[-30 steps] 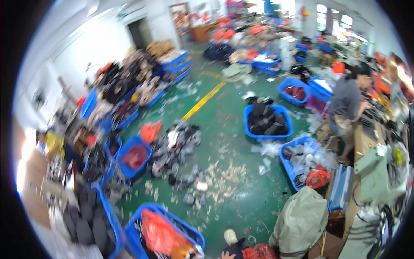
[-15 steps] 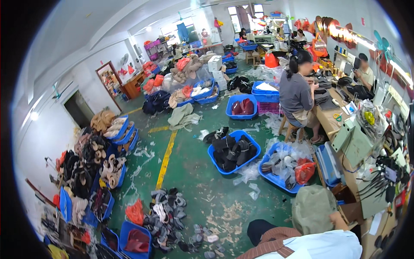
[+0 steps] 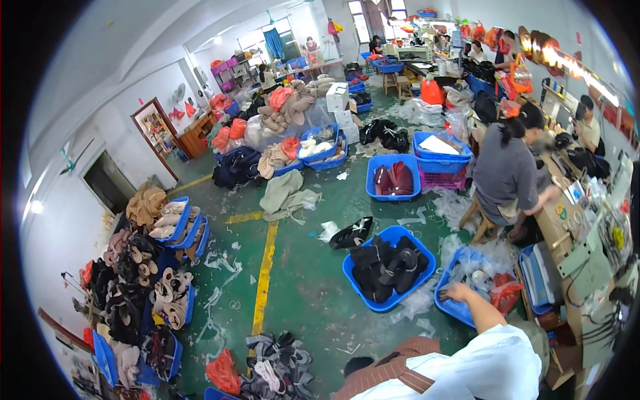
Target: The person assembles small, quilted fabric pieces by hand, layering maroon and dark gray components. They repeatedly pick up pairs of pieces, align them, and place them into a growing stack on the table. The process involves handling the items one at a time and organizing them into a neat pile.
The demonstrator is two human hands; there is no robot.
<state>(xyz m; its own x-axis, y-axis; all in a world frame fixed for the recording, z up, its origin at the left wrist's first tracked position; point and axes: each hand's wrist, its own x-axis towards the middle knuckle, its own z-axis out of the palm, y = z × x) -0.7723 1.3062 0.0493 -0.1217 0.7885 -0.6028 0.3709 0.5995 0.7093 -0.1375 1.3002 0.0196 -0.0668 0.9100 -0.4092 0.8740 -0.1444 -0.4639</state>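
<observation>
My right hand (image 3: 457, 292) reaches over the left side of a blue bin (image 3: 461, 315) on the floor. Its fingers are stretched out and apart; the fingertips lie close to dark pieces in the bin, and I cannot make out any hold. Crumpled clear plastic (image 3: 490, 263) and a red plastic bag (image 3: 505, 293) fill the rest of this bin. To its left stands another blue bin (image 3: 367, 298) with black shoe parts (image 3: 387, 267) in it. My white sleeve (image 3: 480, 360) and brown striped apron (image 3: 393, 370) show at the lower edge. My left hand is out of view.
A person in grey (image 3: 503, 163) sits on a stool at the workbench (image 3: 557, 217) on the right. Grey shoe pieces (image 3: 280, 367) lie heaped on the green floor. More blue bins, one with dark red pieces (image 3: 393, 180), stand farther off. Shoe piles (image 3: 127, 293) line the left wall.
My right hand has left the olive-green cloth-like bundle and moved forward and left into the blue bin. My view has shifted. The seated person now leans and stretches an arm along the bench.
</observation>
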